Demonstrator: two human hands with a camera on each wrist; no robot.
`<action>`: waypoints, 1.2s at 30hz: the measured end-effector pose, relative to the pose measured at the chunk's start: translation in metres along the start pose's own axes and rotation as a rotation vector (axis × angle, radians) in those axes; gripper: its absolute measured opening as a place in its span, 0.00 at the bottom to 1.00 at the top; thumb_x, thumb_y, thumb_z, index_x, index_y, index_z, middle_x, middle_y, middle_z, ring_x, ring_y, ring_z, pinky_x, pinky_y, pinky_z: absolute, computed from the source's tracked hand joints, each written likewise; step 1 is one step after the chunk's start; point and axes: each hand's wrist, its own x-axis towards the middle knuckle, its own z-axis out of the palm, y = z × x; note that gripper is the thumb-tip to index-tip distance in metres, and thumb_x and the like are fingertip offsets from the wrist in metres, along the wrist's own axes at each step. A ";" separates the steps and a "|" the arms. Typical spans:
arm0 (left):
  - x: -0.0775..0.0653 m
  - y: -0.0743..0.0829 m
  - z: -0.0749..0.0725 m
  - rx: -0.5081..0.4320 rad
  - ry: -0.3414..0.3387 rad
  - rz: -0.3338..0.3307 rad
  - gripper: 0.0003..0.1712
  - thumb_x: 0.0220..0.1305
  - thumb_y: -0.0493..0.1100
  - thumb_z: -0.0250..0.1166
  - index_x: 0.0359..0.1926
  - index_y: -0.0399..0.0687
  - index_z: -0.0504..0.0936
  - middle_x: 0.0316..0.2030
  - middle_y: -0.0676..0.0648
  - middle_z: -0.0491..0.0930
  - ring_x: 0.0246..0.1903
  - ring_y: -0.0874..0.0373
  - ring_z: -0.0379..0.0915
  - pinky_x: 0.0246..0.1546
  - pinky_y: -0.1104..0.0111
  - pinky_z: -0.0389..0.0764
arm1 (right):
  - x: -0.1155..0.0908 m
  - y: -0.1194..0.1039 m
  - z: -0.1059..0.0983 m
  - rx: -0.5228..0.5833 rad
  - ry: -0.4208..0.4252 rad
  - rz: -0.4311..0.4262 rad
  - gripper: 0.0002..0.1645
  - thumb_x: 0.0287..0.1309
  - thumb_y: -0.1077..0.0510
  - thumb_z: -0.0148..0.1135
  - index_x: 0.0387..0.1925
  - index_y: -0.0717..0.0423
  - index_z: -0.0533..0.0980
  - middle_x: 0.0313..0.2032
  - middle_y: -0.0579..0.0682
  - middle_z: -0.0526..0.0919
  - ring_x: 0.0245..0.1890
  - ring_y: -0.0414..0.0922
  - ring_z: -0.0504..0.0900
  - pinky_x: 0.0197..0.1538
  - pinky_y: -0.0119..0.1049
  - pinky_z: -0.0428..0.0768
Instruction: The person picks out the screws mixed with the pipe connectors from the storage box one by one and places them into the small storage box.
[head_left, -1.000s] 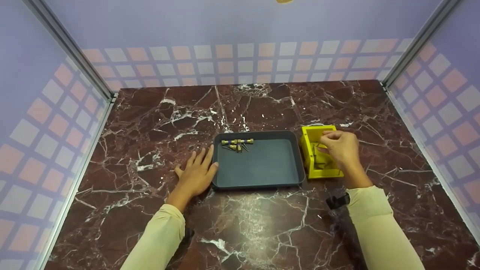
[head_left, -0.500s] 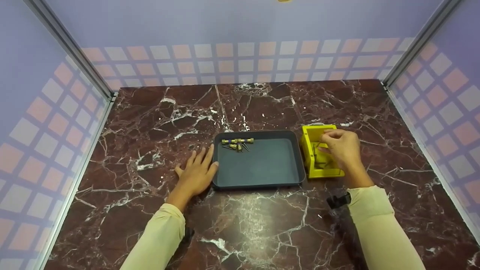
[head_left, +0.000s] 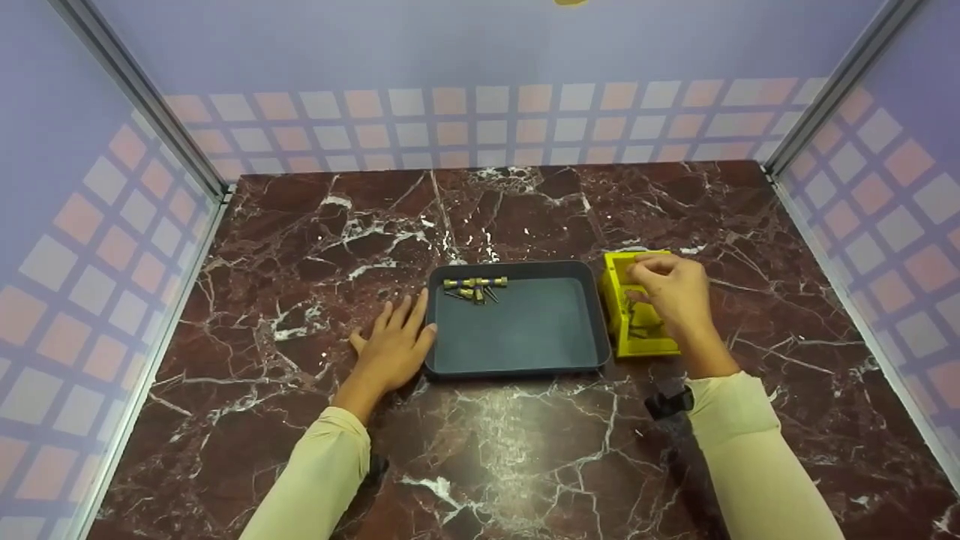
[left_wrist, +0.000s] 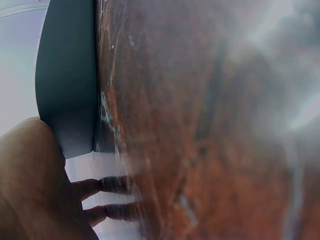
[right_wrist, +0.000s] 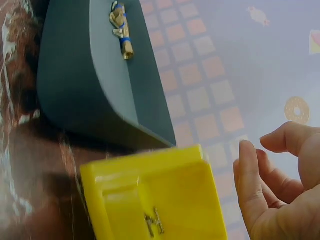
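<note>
On the dark red marbled counter [head_left: 495,442], a shallow grey tray [head_left: 525,337] lies just beside a yellow bin [head_left: 646,348]. The person's left hand [head_left: 391,348] is spread flat, gripping nothing, its thumb at the tray's left edge. Above the bin I see the right hand [head_left: 679,292] with fingers loosely bent, tips a little apart, released. Brass fittings [head_left: 475,283] with blue bands lie toward the tray's far left corner, with screws [head_left: 491,294] beside them; thin metal pieces [right_wrist: 154,222] lie inside the bin.
</note>
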 end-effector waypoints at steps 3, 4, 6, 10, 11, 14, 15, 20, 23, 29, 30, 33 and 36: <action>0.000 0.000 0.001 0.003 0.003 0.002 0.37 0.79 0.67 0.35 0.82 0.76 0.36 0.83 0.50 0.45 0.81 0.40 0.35 0.65 0.24 0.37 | -0.004 -0.005 0.012 0.031 -0.010 -0.055 0.18 0.61 0.62 0.64 0.45 0.76 0.83 0.57 0.58 0.80 0.47 0.43 0.85 0.42 0.36 0.88; 0.000 0.000 0.001 0.003 0.005 0.003 0.37 0.79 0.67 0.36 0.82 0.76 0.36 0.82 0.50 0.45 0.81 0.40 0.35 0.65 0.24 0.37 | -0.005 -0.006 0.016 0.052 -0.015 -0.073 0.18 0.61 0.62 0.64 0.44 0.77 0.83 0.56 0.58 0.80 0.47 0.43 0.85 0.42 0.36 0.88; 0.000 0.000 0.001 0.005 0.004 0.004 0.37 0.79 0.67 0.36 0.82 0.76 0.36 0.82 0.50 0.45 0.81 0.40 0.35 0.65 0.23 0.36 | -0.008 -0.009 0.025 0.083 -0.020 -0.100 0.17 0.61 0.62 0.65 0.42 0.77 0.83 0.54 0.56 0.80 0.46 0.43 0.85 0.42 0.37 0.88; 0.001 0.001 0.000 0.007 0.005 0.005 0.37 0.79 0.67 0.36 0.82 0.75 0.36 0.82 0.49 0.45 0.81 0.40 0.35 0.65 0.23 0.36 | -0.012 -0.012 0.042 0.132 -0.037 -0.140 0.16 0.62 0.61 0.67 0.40 0.76 0.84 0.52 0.52 0.80 0.44 0.44 0.86 0.40 0.38 0.88; 0.001 0.001 0.000 0.008 0.005 0.005 0.37 0.79 0.67 0.36 0.82 0.75 0.36 0.82 0.49 0.45 0.81 0.40 0.35 0.65 0.23 0.36 | -0.013 -0.012 0.047 0.140 -0.040 -0.149 0.16 0.62 0.61 0.68 0.39 0.75 0.84 0.52 0.52 0.80 0.43 0.44 0.86 0.40 0.38 0.88; 0.000 0.000 0.000 0.006 0.007 0.003 0.37 0.79 0.67 0.36 0.82 0.75 0.36 0.82 0.50 0.45 0.81 0.40 0.35 0.65 0.24 0.37 | -0.015 -0.012 0.059 0.153 -0.051 -0.172 0.16 0.60 0.60 0.70 0.39 0.74 0.84 0.52 0.53 0.81 0.41 0.43 0.86 0.38 0.38 0.88; 0.000 0.000 0.000 0.005 0.007 0.003 0.37 0.79 0.67 0.36 0.82 0.75 0.36 0.83 0.49 0.45 0.81 0.40 0.35 0.65 0.24 0.37 | -0.016 -0.012 0.064 0.153 -0.054 -0.179 0.16 0.60 0.60 0.70 0.38 0.73 0.85 0.52 0.53 0.81 0.41 0.43 0.86 0.37 0.38 0.88; -0.001 -0.001 0.000 -0.002 0.005 0.004 0.37 0.79 0.67 0.36 0.82 0.75 0.36 0.82 0.50 0.45 0.82 0.41 0.35 0.64 0.23 0.37 | -0.016 -0.010 0.084 0.126 -0.064 -0.205 0.13 0.56 0.60 0.73 0.36 0.70 0.86 0.52 0.53 0.82 0.39 0.42 0.86 0.34 0.38 0.88; -0.001 -0.001 0.000 0.001 0.004 0.005 0.37 0.79 0.67 0.36 0.82 0.74 0.36 0.82 0.50 0.45 0.82 0.42 0.35 0.64 0.23 0.38 | -0.015 -0.008 0.096 0.128 -0.076 -0.204 0.13 0.56 0.60 0.73 0.35 0.70 0.86 0.54 0.57 0.82 0.38 0.41 0.86 0.32 0.38 0.88; 0.000 -0.001 0.000 0.010 0.003 0.002 0.37 0.79 0.67 0.36 0.82 0.75 0.36 0.82 0.50 0.45 0.82 0.41 0.35 0.64 0.24 0.39 | -0.012 -0.003 0.115 0.112 -0.087 -0.172 0.14 0.56 0.59 0.74 0.36 0.70 0.86 0.56 0.58 0.81 0.39 0.41 0.86 0.32 0.36 0.87; 0.000 -0.001 0.000 0.010 0.004 0.002 0.37 0.79 0.67 0.36 0.82 0.75 0.36 0.82 0.50 0.45 0.82 0.41 0.35 0.64 0.24 0.39 | -0.012 -0.002 0.117 0.103 -0.087 -0.169 0.14 0.56 0.59 0.75 0.36 0.70 0.87 0.56 0.58 0.81 0.39 0.42 0.86 0.32 0.36 0.87; 0.000 -0.002 0.001 0.005 0.009 0.002 0.37 0.79 0.67 0.36 0.82 0.76 0.36 0.82 0.50 0.45 0.82 0.41 0.36 0.64 0.23 0.38 | -0.010 0.000 0.125 0.074 -0.087 -0.173 0.14 0.56 0.58 0.75 0.35 0.68 0.87 0.56 0.58 0.81 0.39 0.43 0.86 0.32 0.37 0.87; 0.000 -0.001 0.001 -0.001 0.007 0.003 0.37 0.78 0.67 0.36 0.82 0.76 0.36 0.82 0.50 0.45 0.82 0.41 0.35 0.64 0.23 0.37 | -0.009 0.001 0.133 0.047 -0.088 -0.170 0.13 0.56 0.57 0.75 0.34 0.66 0.88 0.56 0.56 0.82 0.38 0.44 0.87 0.32 0.38 0.87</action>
